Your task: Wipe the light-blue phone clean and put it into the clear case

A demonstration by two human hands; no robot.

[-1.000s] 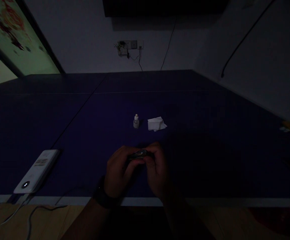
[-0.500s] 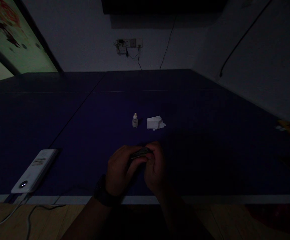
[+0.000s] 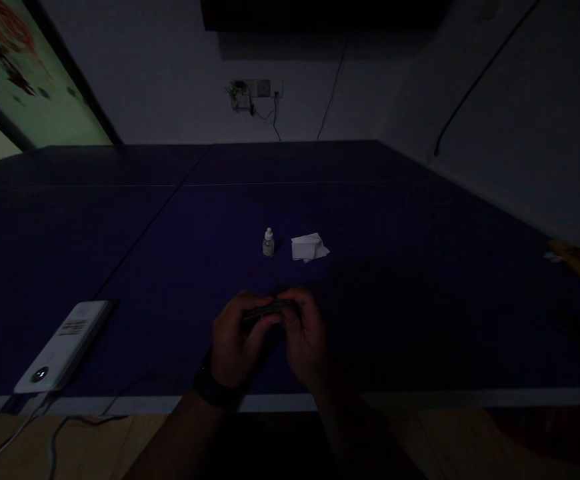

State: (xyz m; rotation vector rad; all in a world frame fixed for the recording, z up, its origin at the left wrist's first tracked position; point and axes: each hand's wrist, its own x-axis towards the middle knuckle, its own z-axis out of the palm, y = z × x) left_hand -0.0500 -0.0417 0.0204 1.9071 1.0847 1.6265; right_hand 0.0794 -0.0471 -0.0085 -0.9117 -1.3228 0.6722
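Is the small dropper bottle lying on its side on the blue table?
No, the small dropper bottle stands upright on the blue table, just left of the crumpled white tissue.

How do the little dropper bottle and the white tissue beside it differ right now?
The dropper bottle stands upright with a pale cap on top; the white tissue lies low and crumpled on the blue table. The bottle is narrow and greyish, while the tissue is wider and brighter. The bottle sits to the left, the tissue to the right, with a gap between them. Both rest untouched beyond the left hand and right hand.
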